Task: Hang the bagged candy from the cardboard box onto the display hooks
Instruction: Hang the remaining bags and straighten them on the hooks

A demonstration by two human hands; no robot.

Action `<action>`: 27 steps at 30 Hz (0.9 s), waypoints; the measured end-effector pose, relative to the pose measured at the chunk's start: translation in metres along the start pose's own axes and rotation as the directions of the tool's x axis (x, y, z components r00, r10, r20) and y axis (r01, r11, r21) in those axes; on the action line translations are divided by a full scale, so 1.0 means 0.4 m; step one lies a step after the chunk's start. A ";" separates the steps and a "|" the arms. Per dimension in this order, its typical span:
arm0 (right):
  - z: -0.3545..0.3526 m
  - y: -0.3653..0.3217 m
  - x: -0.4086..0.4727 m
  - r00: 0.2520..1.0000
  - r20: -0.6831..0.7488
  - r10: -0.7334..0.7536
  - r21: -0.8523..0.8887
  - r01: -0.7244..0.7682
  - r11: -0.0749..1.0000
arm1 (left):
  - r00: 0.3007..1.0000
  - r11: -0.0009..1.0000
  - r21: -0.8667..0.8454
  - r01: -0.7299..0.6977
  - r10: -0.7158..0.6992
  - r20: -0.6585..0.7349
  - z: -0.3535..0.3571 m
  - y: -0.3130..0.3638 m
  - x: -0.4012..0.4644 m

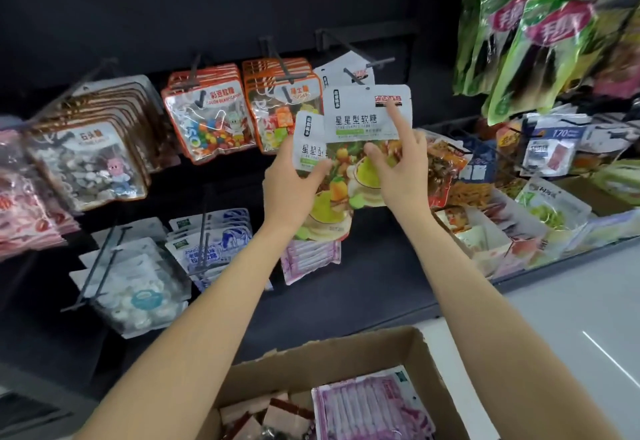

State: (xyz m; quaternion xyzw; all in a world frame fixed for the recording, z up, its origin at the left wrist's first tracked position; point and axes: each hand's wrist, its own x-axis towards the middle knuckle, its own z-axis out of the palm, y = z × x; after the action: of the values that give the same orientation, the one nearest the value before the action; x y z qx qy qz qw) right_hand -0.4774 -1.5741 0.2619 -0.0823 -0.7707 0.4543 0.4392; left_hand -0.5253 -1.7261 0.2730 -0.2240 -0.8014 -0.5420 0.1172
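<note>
Nearest me, the cardboard box (408,346) sits open at my feet with stock left in it: a purple-striped bag (370,412) lies flat on the right, and smaller brown packets (263,415) are heaped on the left. So I judge the job to be somewhere in the middle, with plenty yet to hang.

Further out, both my arms reach up and forward. My left hand (291,190) grips one star-shaped gummy bag (311,148) by its lower left part, thumb across the front and fingers curled behind. Just to its right, my right hand (401,169) pinches a second star gummy bag (363,114) between thumb and curled fingers, while my index finger (393,110) points straight up along the bag's face toward its top edge. The two bags overlap, the right one in front and higher.

Beyond them, the display hook (363,53) I am aiming at juts from the dark back panel, with one white bag (346,69) of seemingly the same kind already on it. The right bag's hang hole is just below the hook's tip, not yet threaded. To the left, neighbouring hooks carry full rows of colour bean candy (211,117) and stone candy (90,162).
</note>
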 end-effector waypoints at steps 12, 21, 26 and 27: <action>0.028 0.079 0.090 0.996 0.070 0.064 -0.021 -0.062 0.998 | 0.999 0.997 0.066 0.043 -0.045 0.027 0.013 -0.046 0.035; 0.029 0.085 0.088 0.994 0.065 0.087 0.006 -0.087 0.996 | 0.998 0.994 0.096 0.060 -0.062 0.015 -0.042 -0.065 0.021; 0.030 0.090 0.104 0.993 0.087 0.082 -0.091 -0.074 0.993 | 0.998 0.993 0.116 0.035 -0.040 0.044 -0.030 -0.063 0.018; 0.037 0.091 0.116 0.993 0.089 0.080 -0.131 -0.068 0.989 | 0.998 0.990 0.141 0.028 -0.035 0.045 -0.029 -0.064 0.019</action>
State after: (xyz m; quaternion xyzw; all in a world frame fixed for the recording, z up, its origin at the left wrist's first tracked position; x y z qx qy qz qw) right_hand -0.5264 -1.5383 0.2587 -0.1174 -0.8145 0.4232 0.3792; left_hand -0.5450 -1.7429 0.2597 -0.2152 -0.8436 -0.4806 0.1053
